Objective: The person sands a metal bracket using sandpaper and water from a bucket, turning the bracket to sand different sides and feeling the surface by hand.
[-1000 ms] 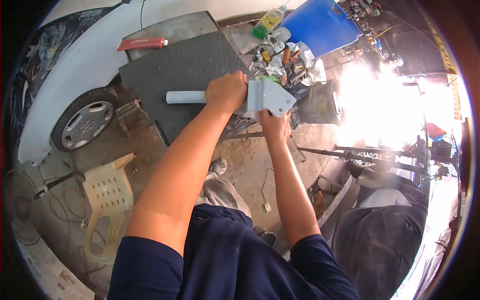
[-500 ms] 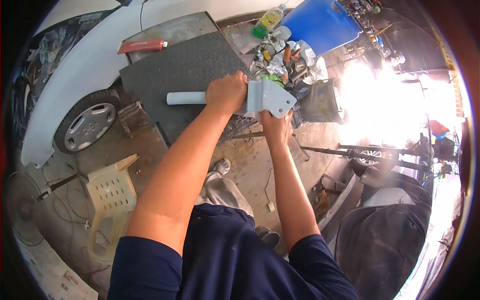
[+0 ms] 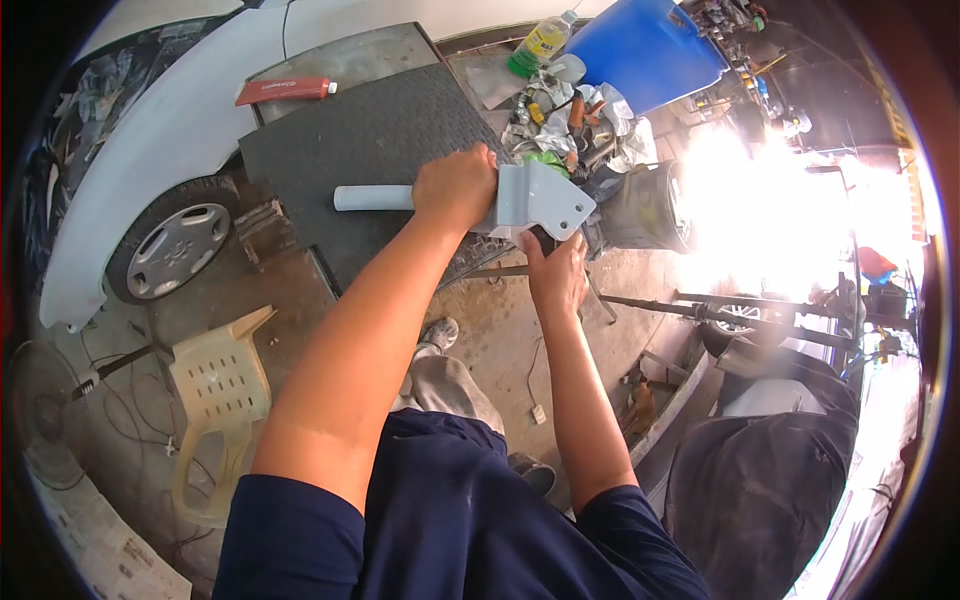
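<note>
A light grey painted metal bracket (image 3: pixel 545 198), with a round tube and a plate with small holes, is held over the dark mat. My left hand (image 3: pixel 455 188) is closed around it where the tube meets the bent plate. At the plate's lower edge, my right hand (image 3: pixel 560 272) has its thumb and fingers closed about a small dark piece (image 3: pixel 543 238). That piece is partly hidden by the thumb and the plate, so its kind is unclear.
The dark textured mat (image 3: pixel 350 150) covers a bench, with a red tube (image 3: pixel 285 91) behind it. Crumpled rubbish (image 3: pixel 570 125), a bottle (image 3: pixel 540 45) and a blue bin (image 3: pixel 645 55) stand beyond. A white car (image 3: pixel 150 130) and a plastic chair (image 3: pixel 222 370) are at left.
My right hand has moved slightly down from under the bracket's plate, and the dark piece between its thumb and fingers now shows. The bracket and my left hand have barely shifted.
</note>
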Available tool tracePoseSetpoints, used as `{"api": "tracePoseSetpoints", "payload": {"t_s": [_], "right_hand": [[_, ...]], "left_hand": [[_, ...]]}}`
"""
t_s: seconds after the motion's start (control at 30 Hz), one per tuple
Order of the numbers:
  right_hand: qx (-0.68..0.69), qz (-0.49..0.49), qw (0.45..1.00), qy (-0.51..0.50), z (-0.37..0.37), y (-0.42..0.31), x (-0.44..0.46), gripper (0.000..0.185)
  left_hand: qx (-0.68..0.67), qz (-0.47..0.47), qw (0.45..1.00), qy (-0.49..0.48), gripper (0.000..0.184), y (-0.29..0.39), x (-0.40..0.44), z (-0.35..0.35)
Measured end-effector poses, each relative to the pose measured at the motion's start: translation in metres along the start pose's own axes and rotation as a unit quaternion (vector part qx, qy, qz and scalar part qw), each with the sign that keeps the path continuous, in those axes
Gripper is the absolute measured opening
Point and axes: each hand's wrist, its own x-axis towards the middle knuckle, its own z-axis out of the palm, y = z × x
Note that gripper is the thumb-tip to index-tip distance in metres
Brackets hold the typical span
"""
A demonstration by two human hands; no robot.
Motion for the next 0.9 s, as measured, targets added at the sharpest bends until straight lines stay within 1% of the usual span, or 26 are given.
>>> {"api": "tracePoseSetpoints", "payload": {"t_s": [0.07, 0.17, 0.2, 0.3, 0.33, 0.37, 0.43, 0.47, 0.53, 0.63, 0.67, 0.77, 0.8, 0.9], "right_hand": [[-0.011, -0.009, 1.000, 0.006, -0.003, 0.003, -0.002, 0.068], [-0.003, -0.053, 0.998, 0.034, 0.013, 0.011, 0.032, 0.063], [-0.014, -0.052, 0.998, 0.041, 0.016, 0.011, 0.029, 0.061], [-0.017, -0.008, 1.000, 0.005, 0.006, 0.013, -0.006, 0.056], [-0.010, -0.014, 1.000, -0.003, 0.008, 0.020, -0.008, 0.056], [-0.010, -0.028, 0.999, 0.013, 0.010, 0.023, -0.001, 0.059], [-0.006, -0.059, 0.997, 0.051, 0.015, 0.018, 0.026, 0.064], [-0.012, -0.051, 0.997, 0.049, 0.017, 0.021, 0.025, 0.064], [-0.022, -0.043, 0.998, 0.050, 0.018, 0.016, 0.030, 0.065], [-0.020, 0.013, 1.000, -0.010, 0.008, 0.020, 0.000, 0.058], [-0.029, 0.000, 0.999, -0.020, 0.003, 0.016, 0.002, 0.057], [-0.020, -0.046, 0.998, 0.039, 0.021, 0.022, 0.036, 0.058], [-0.022, -0.062, 0.997, 0.044, 0.026, 0.027, 0.041, 0.057], [-0.009, 0.009, 1.000, 0.004, 0.010, 0.015, 0.007, 0.053]], "left_hand": [[0.004, 0.009, 1.000, 0.006, 0.038, -0.001, -0.005, 0.005], [0.001, -0.026, 0.999, -0.036, 0.040, 0.004, -0.006, -0.003], [0.002, -0.017, 1.000, -0.026, 0.039, 0.003, -0.005, -0.002], [0.006, 0.006, 1.000, 0.004, 0.037, 0.000, 0.000, -0.001], [0.008, 0.011, 1.000, 0.011, 0.037, 0.000, -0.001, 0.000], [0.010, 0.016, 1.000, 0.013, 0.037, -0.001, -0.006, 0.004], [0.005, -0.007, 1.000, -0.016, 0.039, 0.001, -0.002, 0.003], [0.002, -0.019, 0.999, -0.031, 0.040, 0.002, -0.003, 0.003], [0.000, -0.011, 1.000, -0.022, 0.041, 0.002, -0.002, 0.000], [0.007, -0.003, 1.000, -0.014, 0.041, 0.001, -0.001, 0.000], [0.011, 0.000, 1.000, -0.016, 0.041, 0.000, -0.003, 0.003], [0.006, -0.015, 1.000, -0.013, 0.041, 0.003, -0.005, 0.002], [0.005, -0.013, 1.000, -0.016, 0.040, 0.003, -0.006, 0.002], [0.006, -0.007, 1.000, -0.017, 0.037, 0.003, -0.002, -0.003]]}}
